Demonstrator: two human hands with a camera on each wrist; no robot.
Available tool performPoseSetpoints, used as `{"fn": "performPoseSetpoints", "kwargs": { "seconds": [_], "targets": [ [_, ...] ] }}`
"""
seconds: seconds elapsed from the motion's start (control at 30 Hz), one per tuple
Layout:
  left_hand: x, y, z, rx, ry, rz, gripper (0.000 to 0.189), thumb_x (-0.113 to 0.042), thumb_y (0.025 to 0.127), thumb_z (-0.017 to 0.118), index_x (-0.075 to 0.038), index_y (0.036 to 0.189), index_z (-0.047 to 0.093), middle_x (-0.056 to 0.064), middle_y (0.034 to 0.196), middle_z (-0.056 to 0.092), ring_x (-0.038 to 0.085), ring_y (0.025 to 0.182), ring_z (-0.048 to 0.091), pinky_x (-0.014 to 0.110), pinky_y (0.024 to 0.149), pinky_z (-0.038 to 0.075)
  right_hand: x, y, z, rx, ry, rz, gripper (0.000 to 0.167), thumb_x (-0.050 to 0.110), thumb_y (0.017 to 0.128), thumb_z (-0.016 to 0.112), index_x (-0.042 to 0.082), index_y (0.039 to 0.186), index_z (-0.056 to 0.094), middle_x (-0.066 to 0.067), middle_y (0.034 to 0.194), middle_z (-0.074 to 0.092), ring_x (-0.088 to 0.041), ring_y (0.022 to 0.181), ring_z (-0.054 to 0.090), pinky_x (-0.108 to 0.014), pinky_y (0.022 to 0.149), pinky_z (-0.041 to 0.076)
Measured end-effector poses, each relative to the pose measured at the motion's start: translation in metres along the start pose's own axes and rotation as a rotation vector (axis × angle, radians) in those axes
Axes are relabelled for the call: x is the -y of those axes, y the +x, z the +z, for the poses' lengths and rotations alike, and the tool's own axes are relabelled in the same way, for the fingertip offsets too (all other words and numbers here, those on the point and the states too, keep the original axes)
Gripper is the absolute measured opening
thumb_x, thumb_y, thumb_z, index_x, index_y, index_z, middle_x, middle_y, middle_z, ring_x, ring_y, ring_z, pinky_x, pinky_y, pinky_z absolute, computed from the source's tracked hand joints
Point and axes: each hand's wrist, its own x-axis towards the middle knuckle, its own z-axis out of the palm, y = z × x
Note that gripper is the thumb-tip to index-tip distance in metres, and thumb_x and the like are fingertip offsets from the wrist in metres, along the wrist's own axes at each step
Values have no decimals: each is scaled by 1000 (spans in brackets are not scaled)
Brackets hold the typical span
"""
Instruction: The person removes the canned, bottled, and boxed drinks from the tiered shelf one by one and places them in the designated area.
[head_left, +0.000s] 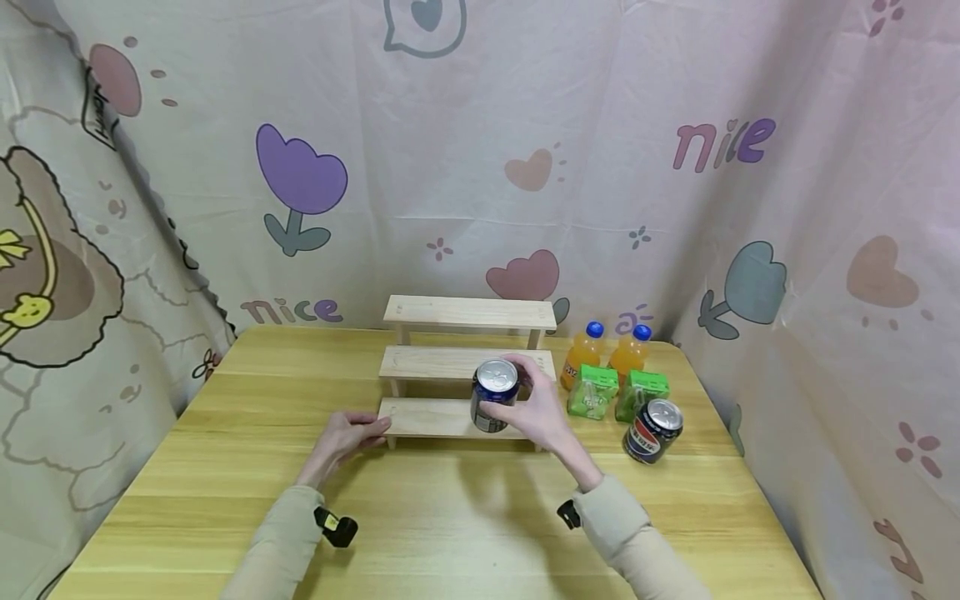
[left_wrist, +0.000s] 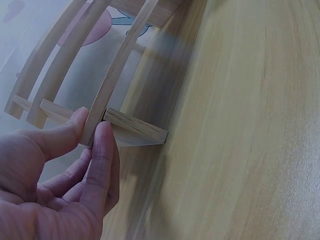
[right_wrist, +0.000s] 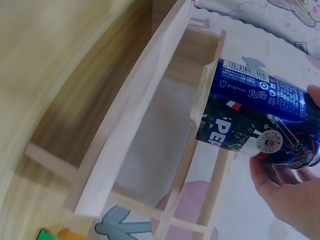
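A three-tier wooden stand (head_left: pixel 450 362) is at the back middle of the table. My left hand (head_left: pixel 343 442) pinches the left end of its lowest board (left_wrist: pixel 111 85), thumb above and fingers below. My right hand (head_left: pixel 543 410) grips a dark blue Pepsi can (head_left: pixel 495 390) by its sides, upright over the right half of the lowest board. In the right wrist view a gap shows between the can's base and the board (right_wrist: pixel 127 115). The can's printed side faces that camera.
Right of the stand are two orange drink bottles (head_left: pixel 582 354) with blue caps, two green drink cartons (head_left: pixel 593 392) and another dark can (head_left: pixel 652 431). A printed curtain (head_left: pixel 450 150) hangs behind the wooden table (head_left: pixel 450 517).
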Motion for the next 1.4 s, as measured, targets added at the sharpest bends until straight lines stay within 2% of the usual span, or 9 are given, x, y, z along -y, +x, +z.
{"fn": "performPoseSetpoints", "kwargs": {
  "seconds": [0.4,0.73,1.0,1.13,1.23,1.4],
  "targets": [
    [1,0,1,2,24,14,47,3,98,65,30,131,45,3,89,70,6,76,72,18,75,66,-8,-8,-29,-53,-54,14,69,4,76,90,2,136,56,-19,127,68,-35,120,66,-48,109,55],
    [2,2,-1,1,28,16,49,3,98,65,31,132,44,5,91,71,6,76,72,18,75,66,-10,-15,-51,-98,-68,78,72,2,75,89,-2,138,54,-23,131,65,-39,127,62,-52,117,50],
    [2,3,-1,-1,16,15,50,4,97,66,31,132,43,6,91,72,7,77,72,19,75,66,-15,-20,-67,-117,-68,117,70,5,77,90,2,138,55,-20,132,66,-34,127,62,-37,116,50],
    [1,1,0,-4,21,15,51,4,98,66,31,133,42,7,92,71,6,77,72,19,75,66,-17,-23,-73,-132,-71,139,70,5,77,90,1,138,55,-20,133,66,-33,127,62,-18,110,49],
    [1,1,0,-7,23,14,52,3,98,66,31,133,41,7,93,71,7,77,72,19,75,66,-19,-25,-77,-144,-54,143,70,3,77,89,0,137,55,-21,133,66,-21,122,64,-7,102,47],
    [2,2,0,-13,30,17,49,3,98,67,30,131,45,7,93,70,7,76,72,19,75,66,-25,-30,-84,-153,-15,167,71,0,76,89,-1,138,54,-22,134,65,6,110,60,-4,100,47]
  ]
}}
